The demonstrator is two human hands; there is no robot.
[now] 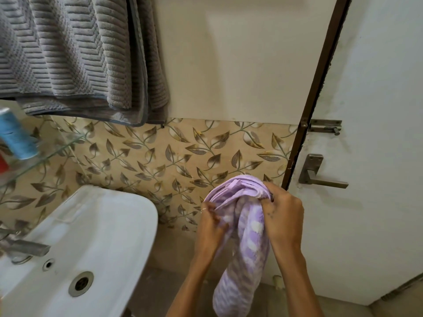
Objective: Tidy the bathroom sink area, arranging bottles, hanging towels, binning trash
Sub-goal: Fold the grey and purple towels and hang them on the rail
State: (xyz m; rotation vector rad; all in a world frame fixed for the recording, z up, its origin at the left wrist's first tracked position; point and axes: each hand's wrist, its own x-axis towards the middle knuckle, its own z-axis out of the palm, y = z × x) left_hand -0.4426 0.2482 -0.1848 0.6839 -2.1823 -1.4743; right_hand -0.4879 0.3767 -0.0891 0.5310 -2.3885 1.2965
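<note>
Bathroom corner with cream wall, leaf-patterned beige tile band (pixel 160 154) and a white door (pixel 375 110) with metal lever handle (pixel 320 177) and bolt latch (pixel 326 126) at right. Both hands grasp a lilac-and-white patterned towel (pixel 246 239), bunched and folded, held in the air in front of the tiles, to the right of the sink, its lower end hanging down between the forearms. Left hand (pixel 211 225) pinches the towel's left edge, fingers curled closed on the fabric, a thin ring visible on one finger. Right hand (pixel 285 218) is clenched over the towel's top-right fold, small mark near the thumb base. White ceramic sink (pixel 103 225) at lower left, basin holds nothing visible but its metal drain (pixel 81 283); metal tap (pixel 25 248) at its left edge. Grey ribbed towel (pixel 80 56) hangs on the wall at upper left. Glass shelf (pixel 45 156) under it carries a blurred light-blue bottle (pixel 17 133); a red item beside it is too blurred to identify.
</note>
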